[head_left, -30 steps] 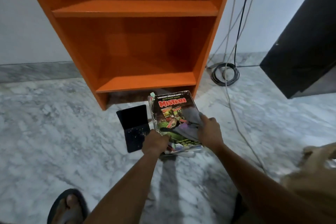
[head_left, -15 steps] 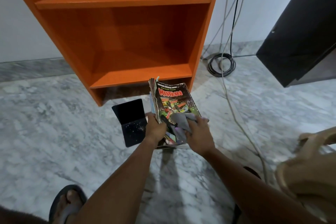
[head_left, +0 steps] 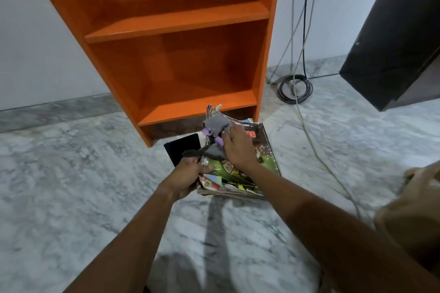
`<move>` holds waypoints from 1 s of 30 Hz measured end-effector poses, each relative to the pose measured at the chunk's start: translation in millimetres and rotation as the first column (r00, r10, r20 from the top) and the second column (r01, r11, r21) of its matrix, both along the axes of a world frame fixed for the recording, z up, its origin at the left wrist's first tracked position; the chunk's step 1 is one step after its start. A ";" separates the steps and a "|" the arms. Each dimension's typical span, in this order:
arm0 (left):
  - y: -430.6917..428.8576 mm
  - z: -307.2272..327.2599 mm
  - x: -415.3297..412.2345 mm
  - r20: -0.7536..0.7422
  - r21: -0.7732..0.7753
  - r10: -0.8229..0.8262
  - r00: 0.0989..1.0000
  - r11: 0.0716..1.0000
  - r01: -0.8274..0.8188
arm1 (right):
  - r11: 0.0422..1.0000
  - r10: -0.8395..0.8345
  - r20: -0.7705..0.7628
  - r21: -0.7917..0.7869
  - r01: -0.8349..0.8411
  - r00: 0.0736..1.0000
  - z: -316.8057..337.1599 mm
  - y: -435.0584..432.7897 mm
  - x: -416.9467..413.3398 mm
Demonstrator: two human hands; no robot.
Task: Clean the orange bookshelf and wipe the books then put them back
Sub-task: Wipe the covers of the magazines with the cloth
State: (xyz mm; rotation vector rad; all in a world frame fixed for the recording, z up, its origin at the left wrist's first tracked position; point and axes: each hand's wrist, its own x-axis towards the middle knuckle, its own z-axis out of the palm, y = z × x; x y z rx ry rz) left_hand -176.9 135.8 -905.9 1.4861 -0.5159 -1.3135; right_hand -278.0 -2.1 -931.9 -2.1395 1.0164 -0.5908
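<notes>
The orange bookshelf (head_left: 181,21) stands against the white wall, and the shelves I can see hold nothing. In front of its base a stack of worn magazines (head_left: 264,152) lies on the marble floor. My left hand (head_left: 190,173) grips the stack's near left edge. My right hand (head_left: 235,147) holds a grey cloth (head_left: 215,126) with purple trim and presses it on the top cover near the far left corner.
A black notebook (head_left: 183,147) lies on the floor left of the stack. Coiled black cable (head_left: 295,89) and loose cords run along the floor on the right. A dark cabinet (head_left: 390,38) stands at far right, a beige plastic object (head_left: 414,211) at the right edge.
My right hand has slid the cloth up the cover from its middle toward the far left corner. My left hand has kept its grip on the stack's edge. The camera view shifted.
</notes>
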 end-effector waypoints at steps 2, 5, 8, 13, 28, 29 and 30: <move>2.3 12.7 -0.1 -0.001 -0.035 -0.033 0.999 0.999 0.033 | 0.997 -0.075 -0.027 -0.021 0.075 0.997 12.2 -12.7 -2.0; 2.7 26.7 0.2 0.047 -0.097 -0.066 0.997 0.993 0.070 | 0.984 -0.151 -0.167 -0.117 0.132 0.974 17.7 -32.3 -13.9; -0.1 37.2 -2.4 0.108 -0.116 -0.090 0.990 0.988 0.103 | 0.968 -0.227 -0.260 -0.165 0.188 0.938 17.5 -45.3 -34.4; -5.6 40.9 -5.5 0.088 -0.145 -0.031 0.996 0.988 0.043 | 0.948 -0.314 -0.293 -0.041 0.317 0.903 11.7 -51.2 -73.6; -23.0 40.2 8.6 0.185 -0.115 0.140 0.973 0.986 -0.120 | 0.565 -0.213 0.383 0.799 -0.207 0.899 19.2 -53.6 -98.9; -24.0 39.4 6.2 0.235 -0.088 0.136 0.962 0.989 -0.118 | 0.590 -0.249 0.395 0.786 -0.185 0.884 20.1 -52.9 -96.8; -26.0 38.4 3.3 0.276 -0.065 0.137 0.951 0.990 -0.124 | 0.617 -0.281 0.403 0.771 -0.158 0.871 21.1 -51.7 -95.0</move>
